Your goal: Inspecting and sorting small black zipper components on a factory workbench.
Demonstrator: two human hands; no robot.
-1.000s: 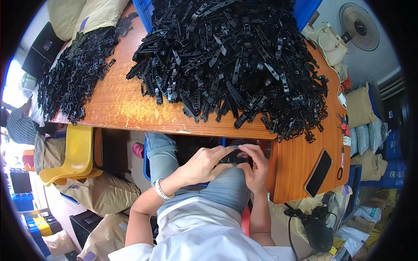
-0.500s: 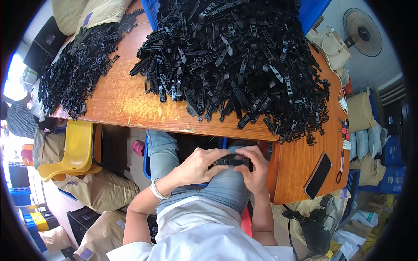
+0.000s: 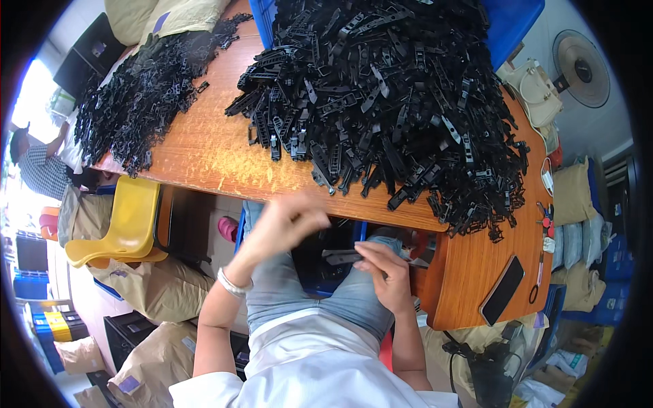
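Note:
My right hand (image 3: pixel 388 275) is closed in a pinch on one end of a small, long black plastic part (image 3: pixel 341 257), above my lap. My left hand (image 3: pixel 289 221) is up near the table's front edge, apart from that part. Motion smears its fingers, so whether anything is in them cannot be made out. A large heap of similar black plastic parts (image 3: pixel 381 102) covers much of the wooden table (image 3: pixel 224 160) ahead of me. Farther left lies a second heap of smaller black pieces (image 3: pixel 139 102).
A blue bin (image 3: pixel 513 30) stands behind the big heap; another blue bin (image 3: pixel 358 232) sits below, between my legs. On the right of the table lie a phone (image 3: pixel 502 291), keys (image 3: pixel 545 221) and scissors (image 3: pixel 535 292). A yellow chair (image 3: pixel 132 217) is at the left. A person (image 3: pixel 42 170) is at far left.
My left hand has let go of the black part and moved up and left toward the table edge. My right hand keeps the part. The view has shifted slightly.

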